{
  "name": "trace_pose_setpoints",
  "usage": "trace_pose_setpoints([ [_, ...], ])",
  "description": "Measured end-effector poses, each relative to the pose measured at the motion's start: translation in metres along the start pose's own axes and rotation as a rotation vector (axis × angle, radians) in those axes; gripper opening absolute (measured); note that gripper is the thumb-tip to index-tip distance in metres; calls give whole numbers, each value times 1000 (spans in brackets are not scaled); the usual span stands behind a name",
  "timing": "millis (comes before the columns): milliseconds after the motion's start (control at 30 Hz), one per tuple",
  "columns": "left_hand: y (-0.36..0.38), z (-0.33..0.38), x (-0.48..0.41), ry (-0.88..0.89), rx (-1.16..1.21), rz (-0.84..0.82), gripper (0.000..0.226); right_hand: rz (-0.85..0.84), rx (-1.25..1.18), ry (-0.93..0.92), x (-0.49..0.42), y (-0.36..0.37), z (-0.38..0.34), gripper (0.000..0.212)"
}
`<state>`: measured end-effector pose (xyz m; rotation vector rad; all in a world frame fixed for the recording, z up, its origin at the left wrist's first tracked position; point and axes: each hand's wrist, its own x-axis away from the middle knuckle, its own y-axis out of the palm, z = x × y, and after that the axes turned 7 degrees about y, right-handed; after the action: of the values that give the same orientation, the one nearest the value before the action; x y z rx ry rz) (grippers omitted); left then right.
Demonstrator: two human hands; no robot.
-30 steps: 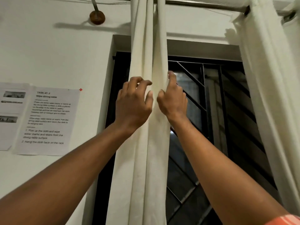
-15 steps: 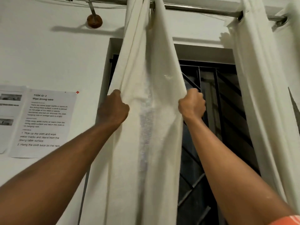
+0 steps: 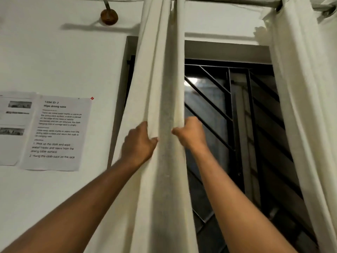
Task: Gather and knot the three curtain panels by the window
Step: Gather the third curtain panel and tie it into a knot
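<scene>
Two hands hold one curtain panel at frame centre.
The left hand (image 3: pixel 139 143) and right hand (image 3: pixel 190 133) grip the edges of the cream curtain panel (image 3: pixel 160 79); the paper sheet (image 3: pixel 56 132) at left reads "TASK ID: 2 Wipe dining table".

Both forearms are bare to the frame's bottom edge; the left hand (image 3: pixel 139 143) and right hand (image 3: pixel 191 133) wear no gloves, rings or watch.

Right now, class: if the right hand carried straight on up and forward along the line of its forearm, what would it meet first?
Probably the window grille. The right hand grips the right edge of the curtain panel, and the dark bars lie directly beyond it. Depth is unclear, so I cannot tell how far behind they are.
</scene>
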<state>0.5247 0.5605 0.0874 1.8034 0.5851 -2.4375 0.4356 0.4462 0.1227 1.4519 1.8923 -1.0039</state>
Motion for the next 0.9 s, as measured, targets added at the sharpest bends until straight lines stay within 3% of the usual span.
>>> trace_pose_setpoints([
  [133,31,-9,34,-54,4,-104,35,-68,95,106,45,35,17,4],
  [300,54,-25,74,-128,-41,-176,27,20,3,256,91,69,63,17],
  [400,64,-47,90,-186,-42,-218,24,-16,-56,307,101,78,92,24],
  [467,66,-64,93,-231,-53,-162,24,-13,-65,333,102,74,108,23],
  [633,61,-80,105,-269,-148,59,29,220,-10,434,95,48,133,19],
  [900,104,-22,163,-31,-190,-260,32,-57,-57,275,122,67,115,31],
])
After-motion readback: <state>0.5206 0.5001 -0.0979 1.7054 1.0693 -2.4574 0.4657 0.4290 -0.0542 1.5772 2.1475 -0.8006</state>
